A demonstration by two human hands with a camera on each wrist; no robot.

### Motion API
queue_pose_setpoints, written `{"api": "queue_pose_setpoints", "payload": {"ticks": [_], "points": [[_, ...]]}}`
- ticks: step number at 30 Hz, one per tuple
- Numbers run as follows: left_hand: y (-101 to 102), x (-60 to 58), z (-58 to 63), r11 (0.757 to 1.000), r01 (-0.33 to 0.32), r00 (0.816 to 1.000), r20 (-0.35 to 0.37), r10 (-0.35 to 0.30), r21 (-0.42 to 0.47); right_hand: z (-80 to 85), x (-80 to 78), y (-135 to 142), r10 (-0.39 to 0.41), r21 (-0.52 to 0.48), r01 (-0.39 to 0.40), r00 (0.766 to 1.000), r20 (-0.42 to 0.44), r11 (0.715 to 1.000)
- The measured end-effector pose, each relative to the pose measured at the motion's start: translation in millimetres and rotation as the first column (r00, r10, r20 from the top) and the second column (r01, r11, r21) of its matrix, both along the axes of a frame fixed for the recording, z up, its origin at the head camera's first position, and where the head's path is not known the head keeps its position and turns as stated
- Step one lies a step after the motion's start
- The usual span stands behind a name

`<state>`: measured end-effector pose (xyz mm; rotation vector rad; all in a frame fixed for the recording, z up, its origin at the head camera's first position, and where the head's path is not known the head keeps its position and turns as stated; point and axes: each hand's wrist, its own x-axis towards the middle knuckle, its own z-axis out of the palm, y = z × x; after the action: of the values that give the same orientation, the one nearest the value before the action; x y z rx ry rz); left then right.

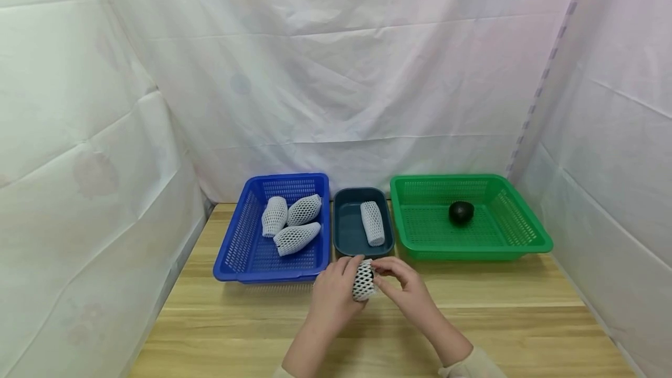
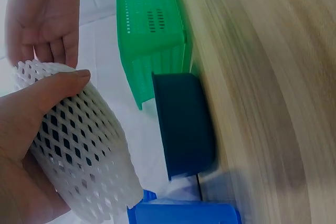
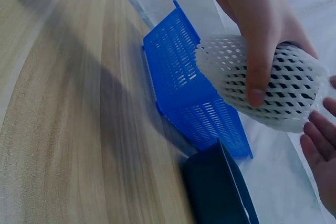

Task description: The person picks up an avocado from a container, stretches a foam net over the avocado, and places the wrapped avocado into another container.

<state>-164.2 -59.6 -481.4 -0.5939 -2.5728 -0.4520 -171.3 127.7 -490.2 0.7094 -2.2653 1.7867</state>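
My left hand (image 1: 336, 290) grips a dark fruit wrapped in a white foam net sleeve (image 1: 363, 282) above the table, in front of the small bin. In the left wrist view, the thumb lies across the sleeve (image 2: 79, 145) and dark skin shows through its mesh. My right hand (image 1: 406, 290) holds the sleeve's right end between thumb and fingertips; its fingers (image 3: 320, 135) show at that end in the right wrist view. The fruit's kind is hidden by the netting. A bare dark fruit, resembling an avocado (image 1: 461, 213), lies in the green basket (image 1: 420, 248).
On the left, a blue basket (image 1: 231, 270) contains three net-wrapped items (image 1: 297, 238). Between the baskets stands a small dark teal bin (image 1: 346, 232) with a white foam net sleeve (image 1: 372, 223) inside. All stand on a wooden table (image 1: 252, 331), with white cloth (image 1: 341, 86) behind and at both sides.
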Motion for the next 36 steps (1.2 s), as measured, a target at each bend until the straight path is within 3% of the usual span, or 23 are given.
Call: {"api": "queue_pose_setpoints", "payload": {"ticks": [4,9,13,17,24,27,29,32,34,36], "points": [[-0.9,-0.6,1.7,0.999,-0.032,0.999,0.022,0.031,0.022,-1.3,-0.7,0.1,0.039,-0.018,-0.039,0.999,0.003,0.999],[0.5,0.7,3.0,0.999,-0.027,0.998,0.049,0.025,0.029,-2.7,0.2,-7.0,0.066,0.044,-0.073,0.987,0.147,0.996],[0.4,1.4,3.6,0.999,-0.028,0.998,0.065,0.025,0.041,-2.3,1.1,-13.0,0.035,0.034,-0.044,0.970,0.240,0.998],[-2.3,1.0,4.2,0.997,-0.024,0.993,0.116,0.015,0.076,-1.6,1.7,-13.0,-0.004,-0.007,0.006,0.967,0.254,1.000],[-14.6,-5.3,10.7,0.997,-0.027,0.958,0.286,0.005,0.075,-1.6,0.9,-4.4,-0.028,-0.124,0.060,0.969,0.245,0.991],[-21.3,-6.8,11.1,0.988,-0.020,0.941,0.336,-0.032,0.151,-0.5,0.7,-2.5,-0.053,-0.149,0.095,0.963,0.265,0.984],[-25.4,-6.6,11.2,0.973,-0.015,0.930,0.361,-0.071,0.229,0.1,0.5,-2.4,-0.067,-0.157,0.114,0.958,0.277,0.981],[-30.6,-5.3,10.1,0.929,-0.019,0.910,0.392,-0.137,0.369,0.9,1.0,-2.1,-0.066,-0.176,0.119,0.956,0.285,0.977],[-33.6,-4.4,9.6,0.877,-0.032,0.893,0.408,-0.190,0.479,0.8,1.5,-1.2,-0.049,-0.199,0.109,0.957,0.285,0.974],[-36.4,-3.4,8.5,0.799,-0.052,0.874,0.414,-0.254,0.600,0.8,2.0,0.0,-0.035,-0.219,0.101,0.958,0.286,0.970]]}}
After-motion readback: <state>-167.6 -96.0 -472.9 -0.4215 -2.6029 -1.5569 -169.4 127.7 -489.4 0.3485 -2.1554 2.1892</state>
